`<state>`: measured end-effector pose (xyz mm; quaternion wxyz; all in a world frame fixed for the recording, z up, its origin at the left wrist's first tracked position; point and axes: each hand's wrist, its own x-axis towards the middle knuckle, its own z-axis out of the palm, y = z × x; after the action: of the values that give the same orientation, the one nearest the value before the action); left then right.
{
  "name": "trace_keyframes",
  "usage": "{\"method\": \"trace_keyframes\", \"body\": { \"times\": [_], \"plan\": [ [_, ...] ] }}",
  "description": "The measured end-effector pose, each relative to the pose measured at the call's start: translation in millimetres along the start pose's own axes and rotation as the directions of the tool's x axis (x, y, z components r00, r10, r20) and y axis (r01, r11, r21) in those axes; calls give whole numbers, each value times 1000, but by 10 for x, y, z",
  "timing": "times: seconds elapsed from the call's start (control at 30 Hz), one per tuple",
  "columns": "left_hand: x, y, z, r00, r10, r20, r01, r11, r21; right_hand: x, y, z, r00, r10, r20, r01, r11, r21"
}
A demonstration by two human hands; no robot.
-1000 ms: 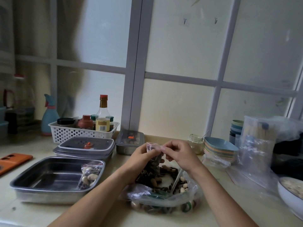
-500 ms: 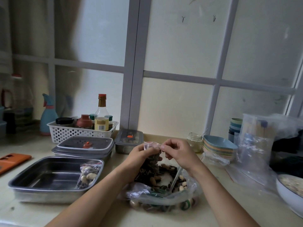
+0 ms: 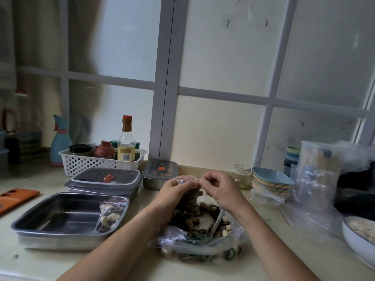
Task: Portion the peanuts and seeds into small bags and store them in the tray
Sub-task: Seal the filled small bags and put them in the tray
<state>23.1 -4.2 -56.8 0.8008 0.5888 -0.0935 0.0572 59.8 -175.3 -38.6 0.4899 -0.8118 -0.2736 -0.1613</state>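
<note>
One portion is stored: a filled bag point(image 3: 109, 214) of peanuts and dark seeds lies against the right wall of the steel tray point(image 3: 60, 237), which stands on the table point(image 3: 284, 252) to the left of the hands. The rest of the tray holds nothing else that shows.

A second portion is in hand, by the look of it at the closing step. The left hand point(image 3: 174, 192) grips the small zip bag point(image 3: 189, 198) from the side, fingers curled round it, and the right hand point(image 3: 221, 189) pinches its top edge with thumb and forefinger. This bag is held upright just above the large open bag point(image 3: 203, 240). It looks well packed with dark seeds; a red strip runs along its mouth.

The large bag is far from emptied, with peanuts and seeds heaped inside, so I judge several portions are left.
</note>
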Motion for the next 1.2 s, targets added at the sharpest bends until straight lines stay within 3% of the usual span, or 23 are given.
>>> {"method": "trace_keyframes", "body": {
  "times": [0.77, 0.93, 1.2],
  "plan": [
    [-44, 19, -24, 999, 32, -26, -30, 994, 103, -74, -89, -24, 998, 8, 69, -7, 1000, -14],
    [-29, -9, -5, 1000, -12, 28, 9, 996, 93, -43, -54, -55, 1000, 14, 0, -14, 998, -59],
    [-15, -9, -37, 999, 12, -46, -8, 996, 86, -41, -29, -67, 999, 44, 13, -44, 999, -5]
  ]
}}
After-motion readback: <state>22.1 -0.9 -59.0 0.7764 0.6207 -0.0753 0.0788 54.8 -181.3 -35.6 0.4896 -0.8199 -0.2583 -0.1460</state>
